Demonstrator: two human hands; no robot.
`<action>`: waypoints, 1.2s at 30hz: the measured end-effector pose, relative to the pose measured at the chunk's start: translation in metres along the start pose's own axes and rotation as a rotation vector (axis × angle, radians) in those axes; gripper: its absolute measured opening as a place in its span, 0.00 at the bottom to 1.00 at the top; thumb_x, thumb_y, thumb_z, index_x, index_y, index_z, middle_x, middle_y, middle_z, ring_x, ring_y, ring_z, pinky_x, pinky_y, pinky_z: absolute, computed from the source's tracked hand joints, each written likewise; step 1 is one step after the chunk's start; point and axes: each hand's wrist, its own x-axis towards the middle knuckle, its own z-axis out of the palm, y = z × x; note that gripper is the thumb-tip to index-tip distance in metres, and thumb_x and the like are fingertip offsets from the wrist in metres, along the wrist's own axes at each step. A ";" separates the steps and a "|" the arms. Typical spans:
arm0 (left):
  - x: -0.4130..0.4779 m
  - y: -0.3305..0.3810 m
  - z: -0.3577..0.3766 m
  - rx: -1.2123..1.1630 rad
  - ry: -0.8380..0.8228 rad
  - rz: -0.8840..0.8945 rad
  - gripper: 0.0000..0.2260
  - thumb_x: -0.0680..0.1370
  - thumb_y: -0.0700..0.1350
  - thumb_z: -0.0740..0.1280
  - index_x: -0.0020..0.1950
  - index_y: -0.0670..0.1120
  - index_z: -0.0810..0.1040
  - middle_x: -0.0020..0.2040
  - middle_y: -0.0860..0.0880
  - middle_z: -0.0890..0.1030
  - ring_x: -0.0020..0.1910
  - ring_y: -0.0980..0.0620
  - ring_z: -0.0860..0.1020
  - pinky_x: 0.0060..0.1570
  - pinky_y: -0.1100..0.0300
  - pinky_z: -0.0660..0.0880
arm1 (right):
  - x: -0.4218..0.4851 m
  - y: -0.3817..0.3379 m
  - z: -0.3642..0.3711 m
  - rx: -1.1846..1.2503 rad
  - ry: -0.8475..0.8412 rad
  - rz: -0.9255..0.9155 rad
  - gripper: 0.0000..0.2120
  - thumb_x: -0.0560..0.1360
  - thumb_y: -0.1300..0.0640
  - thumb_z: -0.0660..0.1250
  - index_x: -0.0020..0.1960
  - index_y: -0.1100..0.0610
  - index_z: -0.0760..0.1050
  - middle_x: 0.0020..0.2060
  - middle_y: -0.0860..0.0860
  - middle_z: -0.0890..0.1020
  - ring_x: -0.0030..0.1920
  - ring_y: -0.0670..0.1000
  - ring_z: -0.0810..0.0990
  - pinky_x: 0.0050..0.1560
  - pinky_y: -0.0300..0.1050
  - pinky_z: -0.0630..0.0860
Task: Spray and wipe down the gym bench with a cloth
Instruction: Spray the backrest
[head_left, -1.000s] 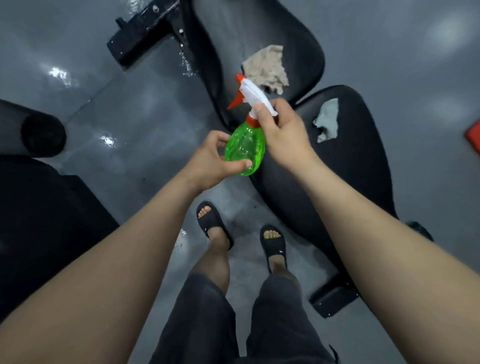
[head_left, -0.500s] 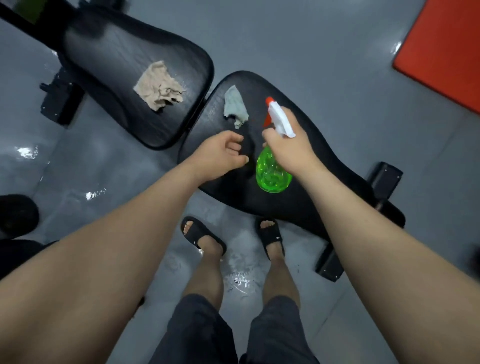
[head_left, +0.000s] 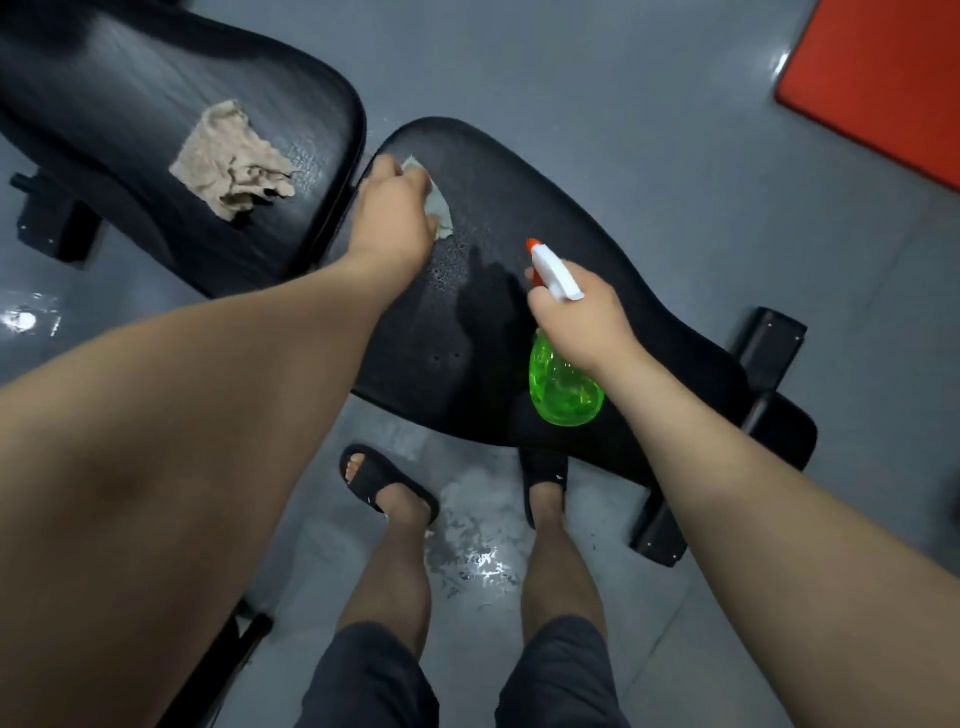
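The left hand (head_left: 397, 208) grips the soft, light cloth (head_left: 440, 210) on the wet bench (head_left: 571, 197); it will likely bunch up, so a flat palm suits it. The right hand (head_left: 582, 322) holds the smooth bottle (head_left: 563, 387) by its neck

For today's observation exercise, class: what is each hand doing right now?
Left hand: on the grey cloth; grip cannot be told.
Right hand: holding the green spray bottle by its neck.
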 end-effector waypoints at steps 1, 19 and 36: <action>-0.002 0.000 -0.002 -0.027 0.016 -0.011 0.11 0.78 0.43 0.67 0.58 0.41 0.78 0.64 0.39 0.72 0.58 0.38 0.75 0.60 0.52 0.73 | 0.002 -0.002 -0.001 -0.013 -0.015 -0.001 0.12 0.71 0.48 0.61 0.50 0.50 0.77 0.44 0.50 0.83 0.45 0.55 0.82 0.52 0.56 0.81; -0.101 -0.013 -0.025 -0.581 0.160 -0.505 0.10 0.76 0.47 0.68 0.47 0.47 0.68 0.39 0.54 0.75 0.35 0.55 0.73 0.34 0.59 0.72 | 0.017 -0.043 0.006 -0.207 0.029 0.017 0.10 0.74 0.50 0.60 0.36 0.52 0.66 0.34 0.47 0.73 0.33 0.53 0.71 0.35 0.45 0.68; -0.163 0.026 -0.002 -0.564 0.036 -0.502 0.16 0.77 0.43 0.69 0.62 0.44 0.69 0.47 0.53 0.73 0.42 0.55 0.75 0.37 0.63 0.71 | -0.049 0.059 -0.054 -0.272 0.094 0.175 0.08 0.74 0.51 0.60 0.40 0.54 0.73 0.41 0.51 0.79 0.43 0.58 0.77 0.44 0.48 0.74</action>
